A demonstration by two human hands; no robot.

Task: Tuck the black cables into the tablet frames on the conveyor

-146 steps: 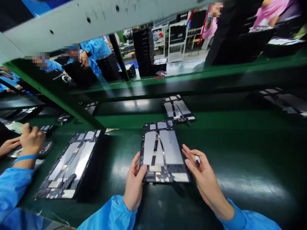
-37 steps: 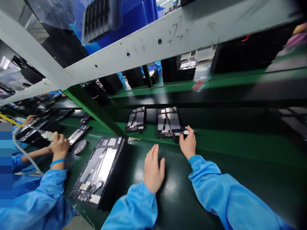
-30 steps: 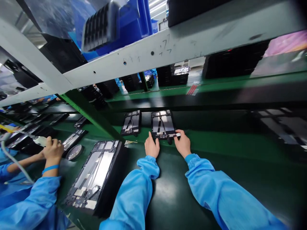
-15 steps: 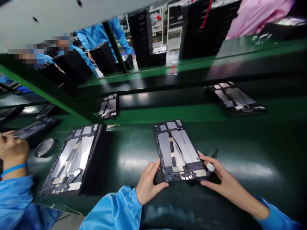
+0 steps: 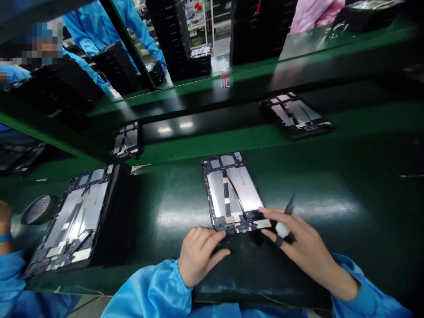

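An opened tablet back frame [image 5: 230, 192] with silver panels and a thin cable lies flat on the dark green bench in front of me. My left hand [image 5: 199, 254] rests curled at its near left corner, fingertips touching the edge. My right hand [image 5: 303, 249] lies at the near right corner, its fingers closed around a small black-and-white pen-like tool [image 5: 284, 223] whose thin tip points away from me.
A stack of similar tablet frames [image 5: 71, 218] stands to my left. Two more frames [image 5: 127, 140] [image 5: 294, 114] lie on the green conveyor strip behind. A round metal mesh dish [image 5: 37, 208] and a neighbour's blue sleeve [image 5: 9, 282] are at far left. Black tray stacks stand behind.
I reached to the conveyor, took a tablet frame with both hands and drew it onto the bench. Since half a second ago it has come to lie flat and my left hand has slipped to its near edge.
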